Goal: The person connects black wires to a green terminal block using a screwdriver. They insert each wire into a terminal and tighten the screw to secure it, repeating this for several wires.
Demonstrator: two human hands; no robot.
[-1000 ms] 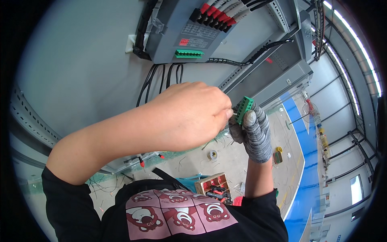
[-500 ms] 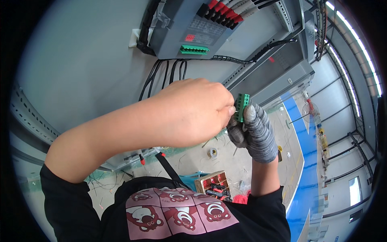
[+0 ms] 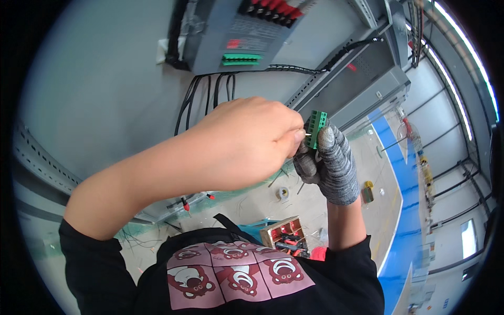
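Observation:
In my gloved right hand point(image 3: 336, 163) a green terminal block connector point(image 3: 316, 128) stands almost upright, gripped between the grey-gloved thumb and fingers. My bare left hand point(image 3: 268, 128) reaches across from the left, its thumb and forefinger closed in a pinch. A small pale tip point(image 3: 308, 135) sticks out of that pinch against the block's left side. It looks like a wire end; the rest is hidden by the hand, and I cannot tell whether it sits in a slot. Beyond the hands, a grey electrical unit point(image 3: 231, 37) carries a matching green socket point(image 3: 241, 59).
Black cables point(image 3: 197, 100) hang below the unit, behind my left forearm. A black wrapped harness point(image 3: 341, 55) runs right along the panel. On the floor are a wooden box of tools point(image 3: 286, 236), a tape roll point(image 3: 283, 194) and loose wire scraps.
My view has shifted slightly, and the unit sits further up and left in it. Both hands and the connector appear a little higher. The grips look the same.

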